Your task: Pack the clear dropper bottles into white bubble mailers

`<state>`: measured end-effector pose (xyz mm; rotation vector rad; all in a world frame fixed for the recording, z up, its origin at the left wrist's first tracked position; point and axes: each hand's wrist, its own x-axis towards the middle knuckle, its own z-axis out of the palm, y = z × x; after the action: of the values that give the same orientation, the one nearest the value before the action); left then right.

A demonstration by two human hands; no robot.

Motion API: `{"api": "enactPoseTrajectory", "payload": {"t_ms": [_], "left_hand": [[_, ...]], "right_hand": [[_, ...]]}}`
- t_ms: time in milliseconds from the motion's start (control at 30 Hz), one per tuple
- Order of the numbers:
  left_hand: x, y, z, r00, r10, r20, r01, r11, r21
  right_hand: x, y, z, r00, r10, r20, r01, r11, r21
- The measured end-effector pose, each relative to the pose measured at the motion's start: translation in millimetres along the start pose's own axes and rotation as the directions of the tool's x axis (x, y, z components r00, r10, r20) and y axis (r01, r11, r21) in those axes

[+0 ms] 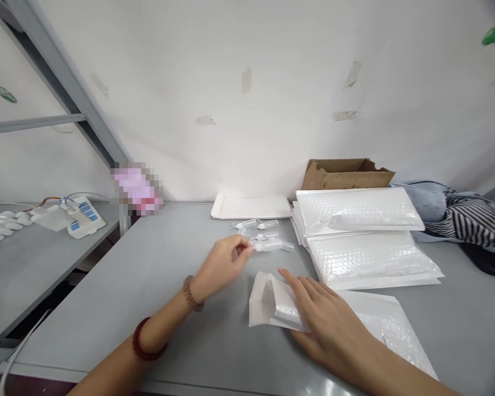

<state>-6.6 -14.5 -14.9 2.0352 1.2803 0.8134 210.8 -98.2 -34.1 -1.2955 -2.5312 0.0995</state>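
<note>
Beside bubble mailer (287,309): left hand (226,257), pinching a blurred vial (269,245). Across it: right hand (325,319), half-open, grasping and hiding its middle.

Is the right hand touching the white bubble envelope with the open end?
Touching. The head view shows the right hand lying over the white bubble envelope, its fingers against it near the open end.

1 view: head-worn | faces forward, down | close above table (148,264) | wall (272,154) beyond
</note>
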Motion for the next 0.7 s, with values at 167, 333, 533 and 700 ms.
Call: {"api": "enactPoseTrajectory", "payload": {"t_ms": [167, 333, 533, 700], "left_hand": [[-8, 7, -49.7, 0.984, -0.053, 0.172, 0.100, 0.957, -0.272], [-16, 21, -42.3, 0.899, -0.060, 0.434, 0.118, 0.987, -0.108], [-21, 30, -34.9, 0.870, -0.099, 0.483, 0.135, 0.990, -0.039], [-19, 20, -37.4, 0.859, -0.101, 0.503, 0.123, 0.992, -0.011]], "right_hand": [[-2, 3, 4, 0.999, -0.009, -0.051, 0.010, 1.000, 0.014], [-2, 4, 6, 0.997, -0.022, -0.070, 0.023, 1.000, 0.010], [0, 6, 5, 0.995, -0.028, -0.096, 0.026, 0.999, -0.021], [0, 4, 3, 0.995, -0.029, -0.099, 0.028, 0.999, -0.016]]}}
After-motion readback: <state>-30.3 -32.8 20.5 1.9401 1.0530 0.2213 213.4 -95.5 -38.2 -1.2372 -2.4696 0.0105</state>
